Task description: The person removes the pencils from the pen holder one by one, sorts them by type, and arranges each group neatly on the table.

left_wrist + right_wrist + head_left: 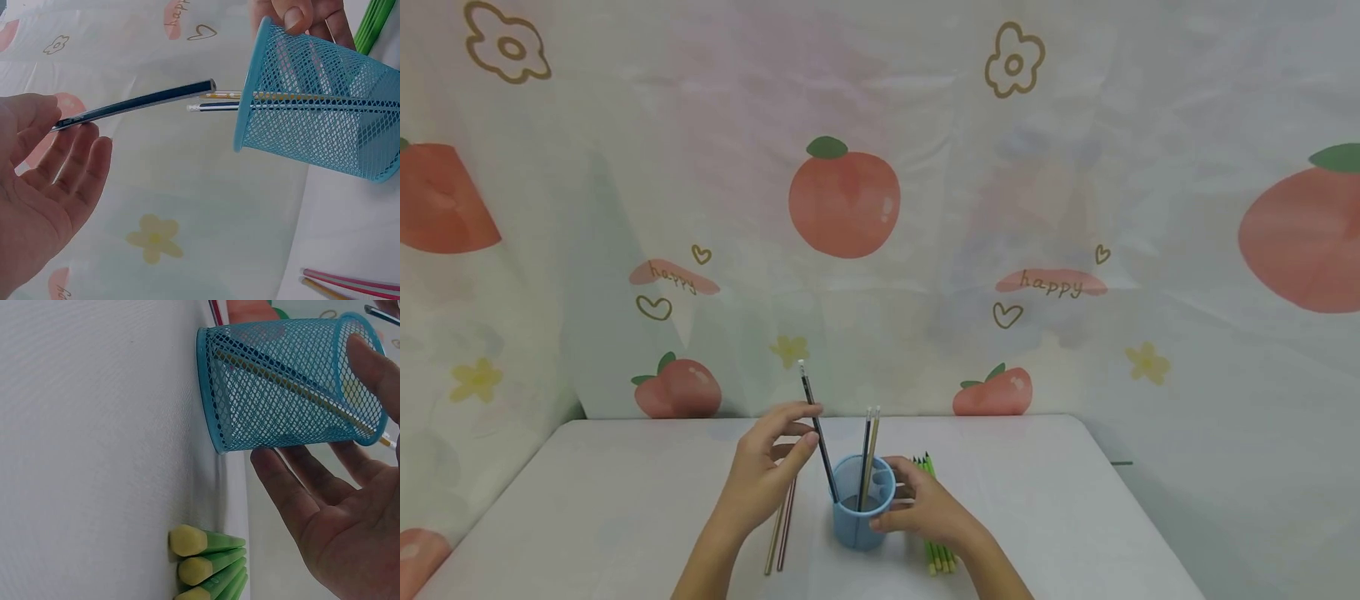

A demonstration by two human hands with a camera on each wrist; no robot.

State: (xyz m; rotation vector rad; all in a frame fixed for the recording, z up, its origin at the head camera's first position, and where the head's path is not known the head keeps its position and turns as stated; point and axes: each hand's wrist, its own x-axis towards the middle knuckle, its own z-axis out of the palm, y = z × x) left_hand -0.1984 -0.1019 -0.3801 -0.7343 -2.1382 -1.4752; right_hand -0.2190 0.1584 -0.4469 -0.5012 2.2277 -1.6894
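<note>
Between thumb and fingertips, my left hand (765, 473) pinches a dark pencil (819, 433) near its upper part, white eraser end up. The pencil slants over the blue mesh pen holder (856, 532); in the left wrist view its lower end (211, 85) shows just outside the rim. My right hand (934, 507) holds the pen holder from the right, thumb on the near side and fingers on the far side. Inside the holder stand another dark pencil (864, 462) and a gold pencil (872, 458), both leaning.
A red pencil (786, 529) and a gold pencil (772, 542) lie on the white table (647, 508) left of the holder. Several green pencils (932, 557) lie to its right, partly hidden by my right hand. A printed cloth (917, 333) hangs behind the table.
</note>
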